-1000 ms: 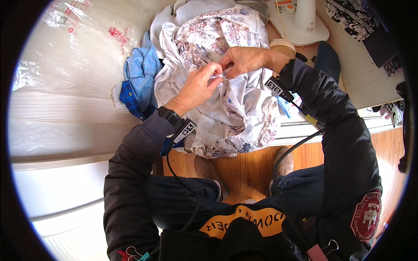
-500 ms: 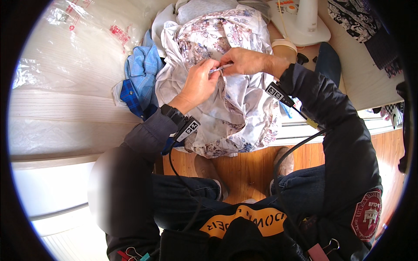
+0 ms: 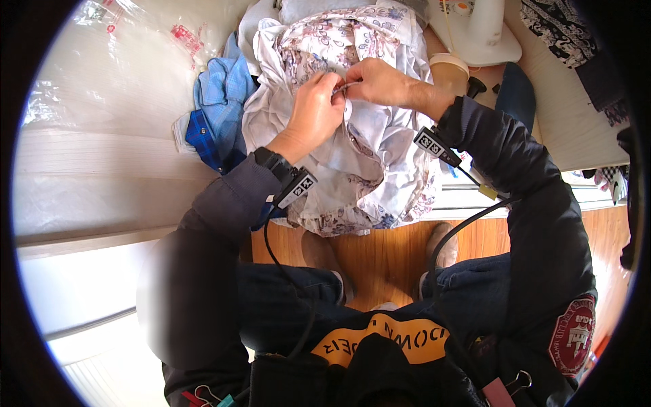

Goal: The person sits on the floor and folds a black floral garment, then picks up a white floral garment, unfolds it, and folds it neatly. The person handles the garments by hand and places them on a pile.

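Note:
A white garment with a pale floral print (image 3: 369,159) lies bunched on the table edge and hangs over it toward my knees. My left hand (image 3: 314,108) and my right hand (image 3: 380,80) meet at its upper middle. Both pinch a small fold of the cloth between thumb and fingers, fingertips almost touching. What sits between the fingertips is too small to make out. Black sleeves with tagged wrist bands cover both forearms.
A blue checked cloth (image 3: 215,112) lies left of the garment. Clear plastic bags (image 3: 122,74) cover the table's left. A white sewing machine base (image 3: 478,37), a tan cup (image 3: 449,68) and dark patterned fabric (image 3: 573,41) sit to the right. Wooden floor (image 3: 390,254) shows below.
Both hands have shifted slightly up the garment together and stay pinched on the same fold. The cloth has bunched a little more under them.

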`<state>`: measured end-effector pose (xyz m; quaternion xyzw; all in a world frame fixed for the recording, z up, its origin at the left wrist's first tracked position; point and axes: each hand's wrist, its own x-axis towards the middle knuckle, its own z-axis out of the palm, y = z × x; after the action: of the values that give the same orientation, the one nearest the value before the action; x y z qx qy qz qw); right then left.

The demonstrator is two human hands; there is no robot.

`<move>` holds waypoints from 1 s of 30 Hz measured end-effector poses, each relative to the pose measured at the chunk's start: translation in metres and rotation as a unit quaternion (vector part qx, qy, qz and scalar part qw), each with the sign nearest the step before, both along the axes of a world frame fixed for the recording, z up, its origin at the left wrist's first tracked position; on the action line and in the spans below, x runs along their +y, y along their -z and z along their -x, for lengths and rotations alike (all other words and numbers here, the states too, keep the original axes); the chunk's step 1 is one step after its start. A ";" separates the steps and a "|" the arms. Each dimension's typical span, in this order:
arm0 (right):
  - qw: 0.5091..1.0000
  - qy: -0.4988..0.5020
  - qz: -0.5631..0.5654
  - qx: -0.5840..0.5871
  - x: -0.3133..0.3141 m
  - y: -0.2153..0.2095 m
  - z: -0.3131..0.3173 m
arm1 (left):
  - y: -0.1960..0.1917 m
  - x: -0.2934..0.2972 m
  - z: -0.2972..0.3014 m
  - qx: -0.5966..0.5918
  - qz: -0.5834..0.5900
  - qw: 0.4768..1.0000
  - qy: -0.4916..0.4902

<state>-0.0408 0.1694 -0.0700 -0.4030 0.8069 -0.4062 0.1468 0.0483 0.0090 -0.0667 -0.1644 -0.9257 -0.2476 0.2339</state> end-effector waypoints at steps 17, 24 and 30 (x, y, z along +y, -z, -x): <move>0.977 -0.212 -0.024 -0.008 0.052 -0.024 -0.026 | -0.019 -0.002 -0.023 -0.090 -0.023 0.983 0.157; 0.961 -0.167 -0.219 0.037 0.053 0.008 -0.057 | 0.002 0.011 -0.045 -0.123 0.166 0.948 0.241; 0.970 -0.191 -0.150 -0.005 0.051 0.036 -0.057 | 0.012 0.011 -0.041 -0.117 0.217 0.933 0.260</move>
<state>0.0163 0.2209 -0.1062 -0.5212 0.7660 -0.2464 0.2844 0.0891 0.0204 -0.0789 -0.4160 -0.9026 -0.1101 0.0097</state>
